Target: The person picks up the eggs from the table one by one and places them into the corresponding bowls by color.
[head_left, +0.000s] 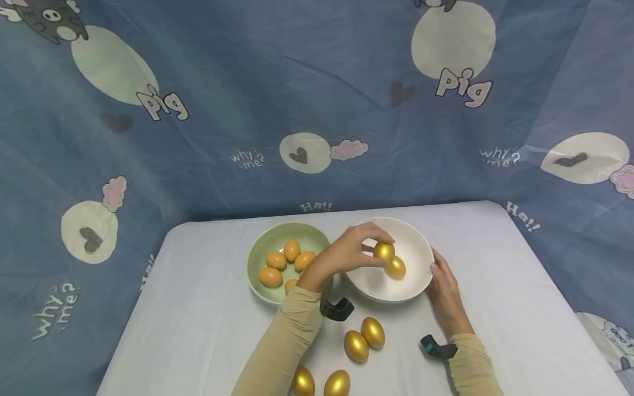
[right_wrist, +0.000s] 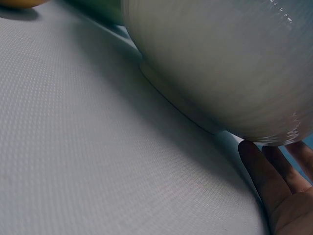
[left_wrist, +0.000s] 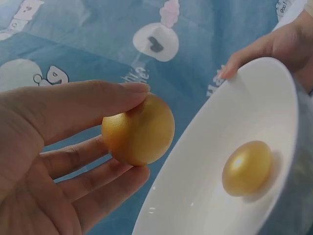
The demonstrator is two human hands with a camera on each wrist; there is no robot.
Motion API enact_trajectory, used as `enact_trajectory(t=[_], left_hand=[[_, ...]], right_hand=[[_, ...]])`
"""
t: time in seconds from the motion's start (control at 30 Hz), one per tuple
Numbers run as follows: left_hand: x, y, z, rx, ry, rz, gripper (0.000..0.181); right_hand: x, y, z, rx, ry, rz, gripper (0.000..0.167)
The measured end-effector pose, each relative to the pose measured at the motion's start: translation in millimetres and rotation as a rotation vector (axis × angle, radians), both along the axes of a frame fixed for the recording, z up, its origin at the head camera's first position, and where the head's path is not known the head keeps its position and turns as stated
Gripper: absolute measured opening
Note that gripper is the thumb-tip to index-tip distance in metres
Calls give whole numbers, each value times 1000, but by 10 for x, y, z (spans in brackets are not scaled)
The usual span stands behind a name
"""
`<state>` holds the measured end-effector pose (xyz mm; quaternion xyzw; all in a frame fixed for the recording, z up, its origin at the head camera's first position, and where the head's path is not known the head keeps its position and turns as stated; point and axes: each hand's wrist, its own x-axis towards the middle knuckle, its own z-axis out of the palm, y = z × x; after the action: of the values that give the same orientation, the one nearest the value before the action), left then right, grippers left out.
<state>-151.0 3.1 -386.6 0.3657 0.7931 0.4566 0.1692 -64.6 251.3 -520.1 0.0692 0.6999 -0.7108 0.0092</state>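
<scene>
Between thumb and fingertips, my left hand (head_left: 354, 250) pinches a golden egg (left_wrist: 139, 129) above the white bowl (head_left: 369, 283). Inside that bowl lies another golden egg (left_wrist: 248, 168). At the bowl's right side, my right hand (head_left: 446, 291) holds it, a digit at the rim and the other fingers (right_wrist: 264, 171) against the outside. The left forearm passes over part of a green bowl (head_left: 253, 264), which contains several orange-yellow eggs (head_left: 270, 276); some of its contents may be hidden by the arm.
Several more golden eggs lie on the white table (head_left: 198, 308): a golden pair (head_left: 356, 346) in front of the white bowl, and others (head_left: 337, 383) near the bottom edge of the head view. Behind the table hangs a blue printed cloth (head_left: 223, 82).
</scene>
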Motion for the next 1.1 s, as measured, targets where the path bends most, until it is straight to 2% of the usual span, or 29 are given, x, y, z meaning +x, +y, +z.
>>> enact_trajectory(t=[0.33,0.57,0.87,1.1], left_hand=[[-205,156,-78,-43,-21,1,44],[-348,324,-162,-151,18,10,43],[-470,468,-272,-297,32,-1,41],[-515,544,-314,-349,3,4,39]], right_hand=[[-26,16,-17,12,9,-2,59],[-4,8,-22,13,12,-11,57],[-6,-6,-10,9,-1,-15,58],[-8,4,-23,-2,-7,-11,58]])
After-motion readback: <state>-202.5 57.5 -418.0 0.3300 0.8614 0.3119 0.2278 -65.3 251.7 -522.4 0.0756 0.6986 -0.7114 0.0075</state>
